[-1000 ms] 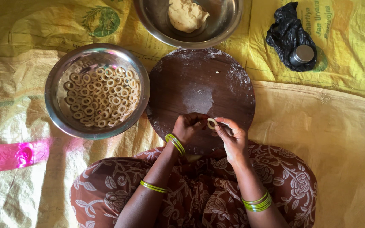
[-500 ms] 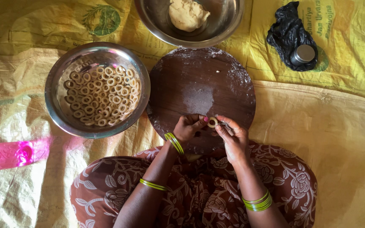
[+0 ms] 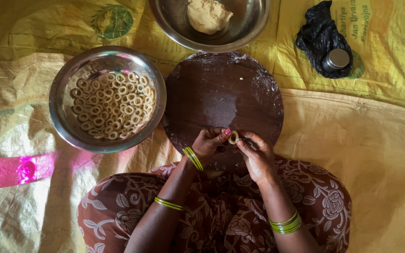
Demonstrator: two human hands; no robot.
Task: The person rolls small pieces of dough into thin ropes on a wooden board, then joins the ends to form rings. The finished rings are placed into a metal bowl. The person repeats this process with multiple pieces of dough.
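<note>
- At the far left a pink strip (image 3: 12, 169) lies on the yellow ground sheet (image 3: 385, 154).
- The left steel bowl (image 3: 108, 98) stands on the sheet, just beside the edge of my board. It holds many small pale dough rings (image 3: 111, 105), lying flat in a loose heap that covers most of the bottom.
- The round wooden board (image 3: 223, 100) is dark brown, dusted with white flour near its rim and in the middle. It lies in front of my knees.
- Above the board, the second steel bowl (image 3: 209, 23) is cut by the top of the view. Inside it sits one lump of pale dough (image 3: 208, 15).
- My left hand (image 3: 209, 143) is closed narrow, thumb and fingertips pinching the left side of a dough ring (image 3: 233, 137). Green bangles are on my wrist.
- The dough ring is over the near edge of the board, between my two hands. It is small, pale cream, with a hole in the middle. The hole faces up to me; I cannot tell any long axis, it looks round.
- My right hand (image 3: 256, 157) is also narrow, its fingertips pinching the right side of the same ring.
- At the far right a crumpled black bag (image 3: 319, 35) lies on the sheet with a small round steel container (image 3: 336, 59) resting on it, well apart from the board.
</note>
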